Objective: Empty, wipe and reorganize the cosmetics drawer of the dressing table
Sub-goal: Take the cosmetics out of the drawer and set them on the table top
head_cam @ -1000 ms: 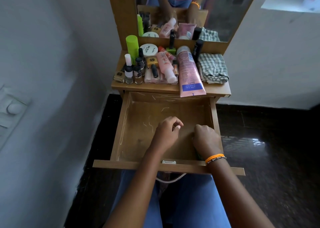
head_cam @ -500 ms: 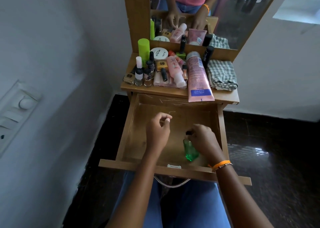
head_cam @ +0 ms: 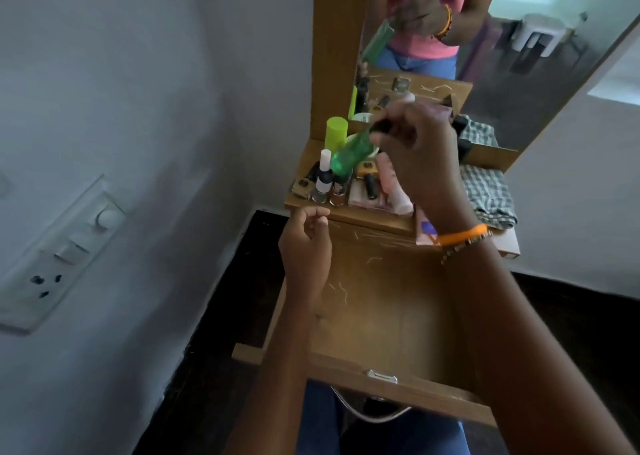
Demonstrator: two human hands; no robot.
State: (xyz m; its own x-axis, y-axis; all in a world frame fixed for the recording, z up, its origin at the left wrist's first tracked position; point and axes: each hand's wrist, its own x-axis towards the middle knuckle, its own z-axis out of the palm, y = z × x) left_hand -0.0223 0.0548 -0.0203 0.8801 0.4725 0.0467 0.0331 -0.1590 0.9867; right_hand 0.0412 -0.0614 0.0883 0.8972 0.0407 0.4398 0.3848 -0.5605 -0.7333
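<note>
The wooden drawer (head_cam: 377, 319) of the dressing table stands pulled out, and its scratched bottom is bare. My right hand (head_cam: 415, 157) grips a green bottle (head_cam: 349, 155) by its dark cap and holds it tilted above the tabletop. Its lower end hangs over the nail polish bottles (head_cam: 325, 186). My left hand (head_cam: 306, 247) hovers over the drawer's back left corner with its fingers curled, holding nothing. Several cosmetics crowd the tabletop (head_cam: 367, 215): a lime green can (head_cam: 336, 132), a pink tube (head_cam: 394, 186) and small dark bottles.
A folded green checked cloth (head_cam: 488, 195) lies on the right of the tabletop. A mirror (head_cam: 502, 60) stands behind the cosmetics. The wall on the left carries a switch panel (head_cam: 59, 254). Dark floor (head_cam: 571, 316) lies on both sides of the drawer.
My right hand has lifted the green bottle out of the drawer and up over the tabletop. My left hand rose toward the drawer's back edge. The camera tilted and moved closer.
</note>
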